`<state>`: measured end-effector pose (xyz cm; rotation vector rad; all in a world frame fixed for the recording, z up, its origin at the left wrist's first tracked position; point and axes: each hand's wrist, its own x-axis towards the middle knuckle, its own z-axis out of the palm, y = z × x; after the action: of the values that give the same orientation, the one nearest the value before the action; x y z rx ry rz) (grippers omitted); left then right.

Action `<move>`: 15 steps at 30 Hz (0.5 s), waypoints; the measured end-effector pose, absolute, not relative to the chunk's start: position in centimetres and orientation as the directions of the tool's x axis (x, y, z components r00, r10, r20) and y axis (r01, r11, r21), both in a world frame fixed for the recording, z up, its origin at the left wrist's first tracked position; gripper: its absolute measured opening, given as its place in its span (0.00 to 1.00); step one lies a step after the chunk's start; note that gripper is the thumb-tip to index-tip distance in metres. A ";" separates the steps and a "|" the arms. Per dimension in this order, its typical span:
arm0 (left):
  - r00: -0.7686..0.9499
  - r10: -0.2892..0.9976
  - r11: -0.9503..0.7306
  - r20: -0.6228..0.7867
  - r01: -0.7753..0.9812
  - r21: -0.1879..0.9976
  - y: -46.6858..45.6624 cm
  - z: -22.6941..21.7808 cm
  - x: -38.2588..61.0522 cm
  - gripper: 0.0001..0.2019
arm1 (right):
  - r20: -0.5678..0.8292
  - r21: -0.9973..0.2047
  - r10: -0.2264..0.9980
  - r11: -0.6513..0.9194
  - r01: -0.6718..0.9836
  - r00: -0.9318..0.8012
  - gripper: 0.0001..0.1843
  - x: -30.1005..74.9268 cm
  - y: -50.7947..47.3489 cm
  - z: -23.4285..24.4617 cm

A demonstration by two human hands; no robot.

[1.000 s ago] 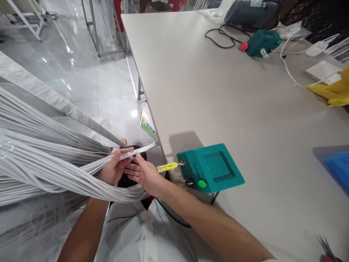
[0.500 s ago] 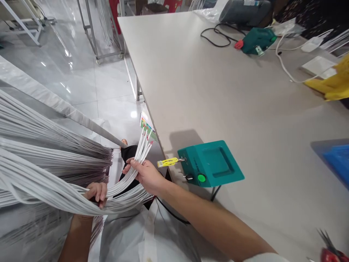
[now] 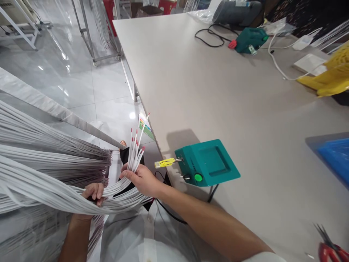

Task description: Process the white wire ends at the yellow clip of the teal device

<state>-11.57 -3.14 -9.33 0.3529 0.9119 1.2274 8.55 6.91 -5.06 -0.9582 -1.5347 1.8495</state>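
White wires [image 3: 65, 196] run in a thick bundle from the left side across my lap. My left hand [image 3: 92, 194] is closed around part of this bundle. In my right hand [image 3: 143, 181] a smaller bunch of wires [image 3: 133, 156] is gripped between thumb and fingers, below its ends. These ends have red tips, fan upward, and one wire stands higher than the others. To the right of that hand, a teal device [image 3: 208, 163] sits at the table edge, with a green button and a yellow-marked piece [image 3: 165, 162] sticking out toward the wires.
More hanging wires [image 3: 68, 154] lie at the left, under a wrapped rail [image 3: 62, 112]. On the table [image 3: 218, 91] are a second teal device [image 3: 249, 40], a blue item [image 3: 335, 156], yellow material [image 3: 332, 72] and red-handled scissors or snips [image 3: 331, 251]. A box [image 3: 145, 127] stands beside the table edge.
The bunch in my right hand has spread and turned more upright, with one wire now sticking out above the rest. My left hand keeps its hold. The view has shifted slightly.
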 end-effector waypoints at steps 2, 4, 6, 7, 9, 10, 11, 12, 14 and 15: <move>0.041 0.902 0.350 -0.430 -0.654 0.671 -3.1 -9.3 -11.6 0.14 | -0.161 -0.985 0.783 -0.162 0.053 -0.602 0.07 8.6 6.9 -5.0; 0.031 0.896 0.353 -0.444 -0.657 0.666 -3.1 -9.4 -11.8 0.14 | -0.154 -0.988 0.782 -0.141 0.070 -0.604 0.07 8.6 6.9 -4.9; 0.024 0.890 0.359 -0.456 -0.653 0.667 -3.1 -9.5 -11.9 0.15 | -0.153 -0.988 0.781 -0.132 0.080 -0.605 0.06 8.6 6.9 -4.8; 0.018 0.887 0.361 -0.461 -0.650 0.669 -3.1 -9.6 -12.0 0.15 | -0.152 -0.988 0.780 -0.128 0.082 -0.607 0.06 8.6 6.9 -4.7; 0.005 0.884 0.361 -0.468 -0.643 0.676 -3.1 -9.7 -12.1 0.15 | -0.144 -0.990 0.780 -0.122 0.078 -0.609 0.06 8.6 6.9 -4.6; 0.000 0.884 0.360 -0.468 -0.639 0.680 -3.1 -9.8 -12.1 0.15 | -0.140 -0.990 0.779 -0.119 0.075 -0.611 0.06 8.6 6.9 -4.6; -0.002 0.884 0.360 -0.468 -0.636 0.682 -3.1 -9.8 -12.1 0.16 | -0.140 -0.990 0.778 -0.120 0.074 -0.613 0.06 8.6 6.9 -4.6; 0.000 0.884 0.361 -0.468 -0.635 0.683 -3.1 -9.8 -12.1 0.16 | -0.144 -0.989 0.776 -0.123 0.077 -0.613 0.06 8.6 6.9 -4.7; 0.005 0.882 0.366 -0.472 -0.637 0.678 -3.1 -9.7 -12.1 0.16 | -0.161 -0.987 0.777 -0.131 0.093 -0.609 0.06 8.6 6.9 -4.7; 0.007 0.882 0.366 -0.471 -0.641 0.675 -3.1 -9.7 -12.0 0.16 | -0.171 -0.985 0.776 -0.136 0.103 -0.607 0.06 8.6 7.0 -4.7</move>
<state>-12.03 -3.10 -9.69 0.3026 0.9923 1.2193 8.59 6.95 -4.72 -0.9859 -1.6449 1.7942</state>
